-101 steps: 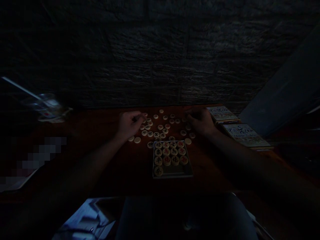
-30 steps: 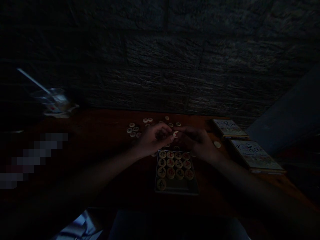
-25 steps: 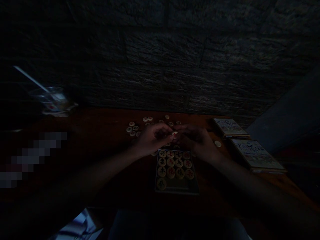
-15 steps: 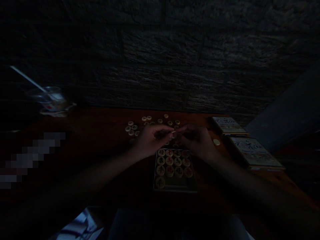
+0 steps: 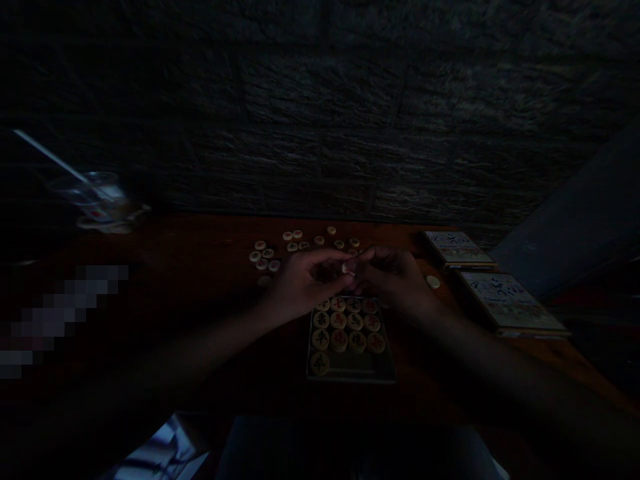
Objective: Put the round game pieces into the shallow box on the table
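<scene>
My left hand point(image 5: 305, 283) and my right hand point(image 5: 393, 277) meet above the far edge of a shallow box. Between their fingertips they pinch a small round xiangqi piece point(image 5: 348, 268); its marking is too dark to read. Below them the open box point(image 5: 360, 363) holds rows of round pieces with red or black characters. A lone black-marked piece point(image 5: 320, 363) sits in its near left corner. Beyond my hands, loose xiangqi pieces point(image 5: 293, 247) lie scattered on the wooden table, some hidden behind my fingers.
Two flat printed boxes point(image 5: 507, 300) lie at the right, with a single blank-looking piece point(image 5: 433, 282) beside them. A clear cup point(image 5: 103, 197) with a straw stands at the far left. A stone wall point(image 5: 320, 147) rises behind the table point(image 5: 200, 253).
My hands have come slightly closer together and the held piece has turned between my fingertips. The left hand now covers part of the box's far row.
</scene>
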`<state>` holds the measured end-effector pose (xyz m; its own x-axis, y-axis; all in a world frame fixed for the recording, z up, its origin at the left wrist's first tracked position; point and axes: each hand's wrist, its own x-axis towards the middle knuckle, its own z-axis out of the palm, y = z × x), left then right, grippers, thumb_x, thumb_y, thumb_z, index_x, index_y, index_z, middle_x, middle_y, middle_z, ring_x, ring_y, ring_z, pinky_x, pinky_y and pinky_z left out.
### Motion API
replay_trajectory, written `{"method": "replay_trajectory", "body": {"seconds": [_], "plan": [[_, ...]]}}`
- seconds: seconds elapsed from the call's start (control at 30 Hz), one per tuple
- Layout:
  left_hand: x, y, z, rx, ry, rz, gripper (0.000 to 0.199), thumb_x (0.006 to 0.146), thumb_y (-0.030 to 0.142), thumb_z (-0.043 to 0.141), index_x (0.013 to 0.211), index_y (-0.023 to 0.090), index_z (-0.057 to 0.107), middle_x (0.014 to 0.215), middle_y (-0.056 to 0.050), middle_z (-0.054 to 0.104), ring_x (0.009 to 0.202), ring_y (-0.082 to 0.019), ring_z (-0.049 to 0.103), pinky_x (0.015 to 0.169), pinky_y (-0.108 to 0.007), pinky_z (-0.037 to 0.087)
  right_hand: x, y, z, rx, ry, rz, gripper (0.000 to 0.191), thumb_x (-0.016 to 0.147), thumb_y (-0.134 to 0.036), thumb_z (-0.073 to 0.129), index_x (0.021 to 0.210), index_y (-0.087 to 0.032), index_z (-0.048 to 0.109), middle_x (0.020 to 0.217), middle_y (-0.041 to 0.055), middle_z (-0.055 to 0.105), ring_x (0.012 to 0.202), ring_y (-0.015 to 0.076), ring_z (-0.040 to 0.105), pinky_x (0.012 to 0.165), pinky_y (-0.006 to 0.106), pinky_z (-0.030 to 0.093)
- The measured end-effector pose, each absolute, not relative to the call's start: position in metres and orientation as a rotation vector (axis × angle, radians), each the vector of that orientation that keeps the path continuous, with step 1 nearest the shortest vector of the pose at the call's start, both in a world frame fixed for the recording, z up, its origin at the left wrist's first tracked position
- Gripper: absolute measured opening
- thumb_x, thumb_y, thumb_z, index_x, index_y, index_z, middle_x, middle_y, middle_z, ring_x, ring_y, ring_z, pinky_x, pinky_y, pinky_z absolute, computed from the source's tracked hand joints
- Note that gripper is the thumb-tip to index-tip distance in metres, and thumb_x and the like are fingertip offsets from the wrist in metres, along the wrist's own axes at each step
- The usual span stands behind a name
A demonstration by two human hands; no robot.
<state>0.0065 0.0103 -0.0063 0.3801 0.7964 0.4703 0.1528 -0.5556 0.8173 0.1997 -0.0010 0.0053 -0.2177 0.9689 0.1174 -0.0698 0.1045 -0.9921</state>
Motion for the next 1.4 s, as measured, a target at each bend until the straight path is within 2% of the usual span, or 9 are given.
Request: {"method": "replay_trajectory", "body": {"seconds": [0.1, 0.23, 0.33, 0.47, 0.6, 0.77, 1.0, 1.2, 1.4], "plan": [[0.0078, 0.0109, -0.0049, 1.815, 0.757, 1.214, 0.026, 0.087, 0.027, 0.077, 0.112, 0.02, 0.078, 0.107, -0.008, 0.082, 0.093, -0.02, 0.077, 0.082, -0.032, 0.062, 0.1993, -0.0016, 0.0059, -0.917, -1.369, 1.314, 0.033, 0.072, -0.046, 0.091, 0.082, -0.017, 0.077, 0.073, 0.0041, 0.078, 0.059, 0.0138, 0.072, 0.061, 0.027, 0.062], [0.0079, 0.011, -0.0022, 1.673, 0.803, 1.211, 0.023, 0.089, 0.031, 0.074, 0.109, 0.021, 0.081, 0.107, -0.008, 0.082, 0.09, -0.021, 0.078, 0.076, -0.032, 0.063, 0.1993, -0.0022, 0.0062, -0.901, -1.376, 1.305, 0.03, 0.072, -0.041, 0.092, 0.087, -0.019, 0.079, 0.076, 0.0043, 0.079, 0.063, 0.0154, 0.074, 0.065, 0.03, 0.063], [0.0072, 0.0104, -0.0012, 1.65, 0.827, 1.228, 0.021, 0.091, 0.028, 0.072, 0.107, 0.022, 0.082, 0.106, -0.007, 0.083, 0.092, -0.021, 0.078, 0.082, -0.034, 0.064, 0.2006, -0.0022, 0.0051, -0.892, -1.388, 1.294, 0.027, 0.072, -0.039, 0.091, 0.087, -0.02, 0.079, 0.078, 0.0042, 0.079, 0.066, 0.0154, 0.074, 0.066, 0.029, 0.063], [0.0075, 0.0092, -0.0029, 1.611, 0.783, 1.214, 0.021, 0.09, 0.026, 0.072, 0.109, 0.022, 0.081, 0.11, -0.006, 0.082, 0.095, -0.02, 0.079, 0.086, -0.035, 0.065, 0.2021, -0.0022, 0.0042, -0.909, -1.39, 1.28, 0.028, 0.069, -0.036, 0.094, 0.086, -0.02, 0.079, 0.078, 0.0032, 0.079, 0.064, 0.0136, 0.072, 0.063, 0.026, 0.061], [0.0089, 0.0084, -0.0054, 1.654, 0.725, 1.188, 0.031, 0.085, 0.022, 0.078, 0.115, 0.023, 0.08, 0.114, -0.007, 0.081, 0.098, -0.021, 0.079, 0.09, -0.036, 0.065, 0.2011, -0.0019, 0.0038, -0.92, -1.397, 1.259, 0.029, 0.069, -0.037, 0.094, 0.086, -0.02, 0.079, 0.076, 0.0028, 0.078, 0.063, 0.0126, 0.07, 0.06, 0.024, 0.059], [0.011, 0.0056, -0.0045, 1.71, 0.707, 1.191, 0.035, 0.08, 0.016, 0.079, 0.115, 0.02, 0.079, 0.118, -0.008, 0.08, 0.101, -0.023, 0.079, 0.093, -0.038, 0.064, 0.1985, -0.002, 0.0027, -0.982, -1.388, 1.225, 0.034, 0.063, -0.041, 0.097, 0.076, -0.018, 0.075, 0.066, 0.0005, 0.073, 0.055, 0.0104, 0.064, 0.052, 0.021, 0.053], [0.0132, 0.0036, -0.0019, 1.518, 0.732, 1.191, 0.024, 0.083, 0.026, 0.08, 0.106, 0.019, 0.081, 0.108, -0.008, 0.082, 0.092, -0.022, 0.08, 0.086, -0.037, 0.068, 0.1975, -0.0057, 0.0077, -0.986, -1.413, 1.21, 0.036, 0.072, -0.052, 0.089, 0.078, -0.018, 0.076, 0.067, 0.002, 0.073, 0.058, 0.0123, 0.065, 0.057, 0.024, 0.054], [0.0121, 0.006, -0.0022, 1.373, 0.743, 1.171, 0.02, 0.086, 0.029, 0.079, 0.103, 0.019, 0.082, 0.104, -0.007, 0.083, 0.085, -0.021, 0.081, 0.085, -0.038, 0.069, 0.1976, -0.0067, 0.0089, -0.993, -1.439, 1.189, 0.029, 0.076, -0.047, 0.088, 0.084, -0.019, 0.081, 0.069, 0.0021, 0.074, 0.061, 0.0123, 0.066, 0.06, 0.024, 0.054], [0.0095, 0.0069, -0.0017, 1.422, 0.781, 1.186, 0.035, 0.078, 0.022, 0.085, 0.112, 0.02, 0.08, 0.11, -0.009, 0.082, 0.095, -0.023, 0.08, 0.088, -0.039, 0.067, 0.1988, -0.0043, 0.0071, -0.948, -1.418, 1.237, 0.03, 0.073, -0.04, 0.091, 0.095, -0.021, 0.082, 0.082, 0.003, 0.079, 0.067, 0.0131, 0.069, 0.066, 0.027, 0.058]]}}
